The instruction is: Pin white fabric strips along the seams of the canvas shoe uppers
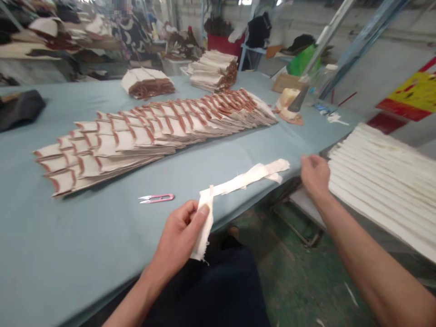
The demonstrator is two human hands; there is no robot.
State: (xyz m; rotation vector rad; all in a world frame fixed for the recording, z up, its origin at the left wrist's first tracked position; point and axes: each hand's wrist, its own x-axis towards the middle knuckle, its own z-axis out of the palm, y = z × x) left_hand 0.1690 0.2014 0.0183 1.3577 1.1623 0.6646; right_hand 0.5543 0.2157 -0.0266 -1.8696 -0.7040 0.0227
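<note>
Head view: the left hand [177,234] gripped a frayed white fabric strip [204,234], thumb pressed over curled fingers, a hold that appeared meant to stop it slipping. The strip's lower end hung past the table's front edge; its upper end met further white strips [254,175] lying along that edge. Whether these were one length could not be determined. The right hand [315,175] was raised with fingers curled inward, near the pleated white fabric stack [381,181]; whether it pinched anything could not be told. Pink-handled thread snips [156,198] lay beside the left hand, presumably for easy reach. Brown-edged fabric pieces [153,131] overlapped in rows, probably to keep each edge exposed. Tabletop [112,236] separated rows from strips, giving lateral room; a floor gap [272,254] lay between table and stack, below the right hand.
</note>
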